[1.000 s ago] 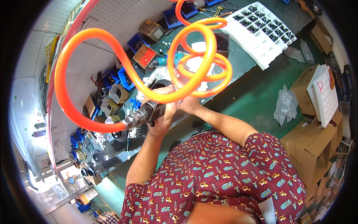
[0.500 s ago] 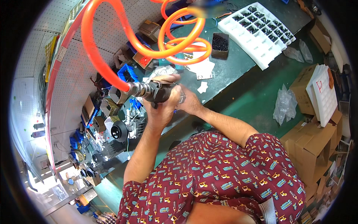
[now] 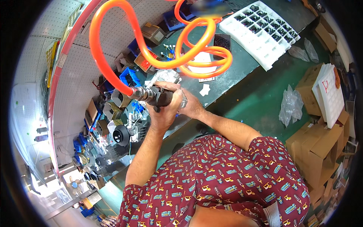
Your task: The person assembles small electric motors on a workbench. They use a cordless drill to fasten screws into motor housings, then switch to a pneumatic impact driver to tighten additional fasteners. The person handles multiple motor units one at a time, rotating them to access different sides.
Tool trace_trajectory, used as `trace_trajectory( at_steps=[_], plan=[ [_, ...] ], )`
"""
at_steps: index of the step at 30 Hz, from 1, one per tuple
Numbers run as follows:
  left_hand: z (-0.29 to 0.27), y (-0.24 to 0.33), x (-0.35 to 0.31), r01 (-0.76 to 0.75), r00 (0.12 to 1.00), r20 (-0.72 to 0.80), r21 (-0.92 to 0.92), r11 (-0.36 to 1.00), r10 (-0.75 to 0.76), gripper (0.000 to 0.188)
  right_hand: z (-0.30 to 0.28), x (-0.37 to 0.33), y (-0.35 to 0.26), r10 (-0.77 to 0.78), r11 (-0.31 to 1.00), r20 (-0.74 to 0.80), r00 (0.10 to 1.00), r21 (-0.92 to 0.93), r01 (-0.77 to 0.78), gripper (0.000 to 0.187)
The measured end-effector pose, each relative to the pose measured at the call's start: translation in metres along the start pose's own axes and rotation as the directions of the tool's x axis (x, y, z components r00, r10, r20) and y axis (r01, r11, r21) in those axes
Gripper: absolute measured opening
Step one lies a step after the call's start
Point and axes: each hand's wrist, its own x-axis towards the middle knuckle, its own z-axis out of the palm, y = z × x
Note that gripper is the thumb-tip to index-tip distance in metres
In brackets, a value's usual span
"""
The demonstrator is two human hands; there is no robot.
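Observation:
My left hand (image 3: pixel 163 114) is wrapped round a dark pneumatic tool (image 3: pixel 163 97) with a metal coupling at its rear. An orange air hose (image 3: pixel 96 49) joins that coupling and loops up over the bench. At the tool's front end, my right hand (image 3: pixel 192 105) is closed, with a small silvery metal piece (image 3: pixel 184 101) showing beside its fingers. What its fingertips grip is hidden. Below and left of the tool, on the bench, stands a finned metal engine-like assembly (image 3: pixel 131 130) with a round black cap (image 3: pixel 121 135).
A white foam tray (image 3: pixel 244 43) of black parts lies on the bench (image 3: pixel 236 62), near a dark box of small black pieces (image 3: pixel 223 41). Blue bins (image 3: pixel 129 77) and a carton of red pieces (image 3: pixel 143 62) line the pegboard wall. Cardboard boxes (image 3: pixel 317 147) and a plastic bag (image 3: pixel 290 106) are right.
The hose loops have swung to the right and slightly down, uncovering wires on the bench. Both hands and the tool stay almost in place.

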Motion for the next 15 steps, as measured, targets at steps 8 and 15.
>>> trace_trajectory(
  at_steps=[8,15],
  plan=[
    [-0.009,0.012,-0.003,0.05,0.998,-0.043,0.016,0.999,-0.05,0.026,-0.002,-0.001,-0.015,0.014,1.0,0.028,1.0,-0.027,-0.013,0.094],
    [-0.062,0.077,0.0,-0.032,0.987,-0.157,-0.311,0.95,-0.018,0.023,-0.011,0.0,-0.016,0.106,0.992,0.073,0.992,-0.078,-0.1,0.099]
  ],
)
